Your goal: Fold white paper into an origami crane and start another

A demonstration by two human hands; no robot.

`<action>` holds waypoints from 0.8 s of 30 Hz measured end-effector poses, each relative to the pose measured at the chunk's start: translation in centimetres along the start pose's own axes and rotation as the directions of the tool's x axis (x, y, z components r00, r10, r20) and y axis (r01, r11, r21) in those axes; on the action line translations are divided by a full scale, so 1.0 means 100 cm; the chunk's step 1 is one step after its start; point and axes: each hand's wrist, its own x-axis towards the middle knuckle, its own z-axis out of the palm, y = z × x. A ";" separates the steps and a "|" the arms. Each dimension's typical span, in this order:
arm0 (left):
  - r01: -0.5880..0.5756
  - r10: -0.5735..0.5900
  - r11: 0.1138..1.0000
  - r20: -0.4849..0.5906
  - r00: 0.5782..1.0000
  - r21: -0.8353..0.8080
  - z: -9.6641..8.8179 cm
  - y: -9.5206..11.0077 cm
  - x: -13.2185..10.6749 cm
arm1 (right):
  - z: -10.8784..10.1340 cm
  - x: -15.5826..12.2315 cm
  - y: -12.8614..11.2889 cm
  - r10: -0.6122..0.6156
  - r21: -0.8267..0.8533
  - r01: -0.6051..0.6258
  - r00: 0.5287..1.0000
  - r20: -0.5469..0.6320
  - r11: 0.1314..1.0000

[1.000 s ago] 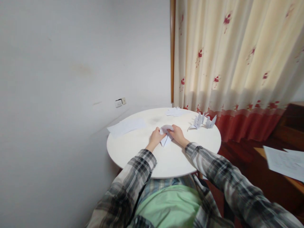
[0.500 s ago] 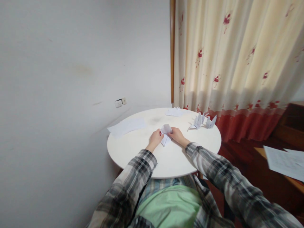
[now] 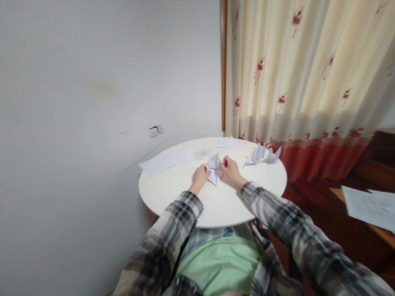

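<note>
A small piece of folded white paper (image 3: 215,167) is held over the middle of the round white table (image 3: 228,209). My left hand (image 3: 201,176) pinches its left side between thumb and fingers. On the right side, my right hand (image 3: 230,169) grips the paper's edge with closed fingertips. The paper has a raised peak at the back and a pointed flap toward me; its finer creases are too small to tell.
Several folded paper cranes (image 3: 257,155) stand at the table's right rim. Flat paper sheets (image 3: 163,163) lie at the left, and more paper pieces (image 3: 226,142) at the back. A wall socket (image 3: 153,132) is left; a curtain (image 3: 277,82) hangs behind.
The folded paper has opened up into a taller, pointed shape at its back. My right hand's fingers have shifted slightly up along its edge. The view has tilted a little.
</note>
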 end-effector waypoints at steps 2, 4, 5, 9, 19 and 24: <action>0.000 0.000 1.000 0.005 1.000 -0.001 -0.001 0.001 0.000 | 0.002 -0.002 -0.001 -0.052 0.045 0.045 0.985 0.162 0.998; -0.003 0.003 1.000 0.010 1.000 -0.008 -0.003 0.003 -0.001 | 0.005 -0.003 -0.002 -0.091 0.067 0.073 0.942 0.324 0.995; 0.002 -0.002 1.000 0.011 1.000 -0.014 -0.004 0.003 -0.001 | 0.006 -0.004 -0.002 -0.097 0.063 0.079 0.917 0.387 0.995; 0.074 -0.076 0.993 -0.012 0.997 -0.089 -0.005 0.002 0.000 | 0.006 -0.002 -0.003 -0.064 0.018 0.063 0.878 0.474 0.998; 0.094 -0.099 0.959 -0.008 0.995 -0.268 0.007 -0.003 0.008 | 0.004 -0.003 -0.006 -0.021 0.008 0.020 0.844 0.536 1.000; 0.182 -0.143 0.860 0.116 0.983 -0.478 0.009 -0.002 0.009 | 0.004 -0.004 -0.005 -0.023 0.025 0.011 0.836 0.549 1.000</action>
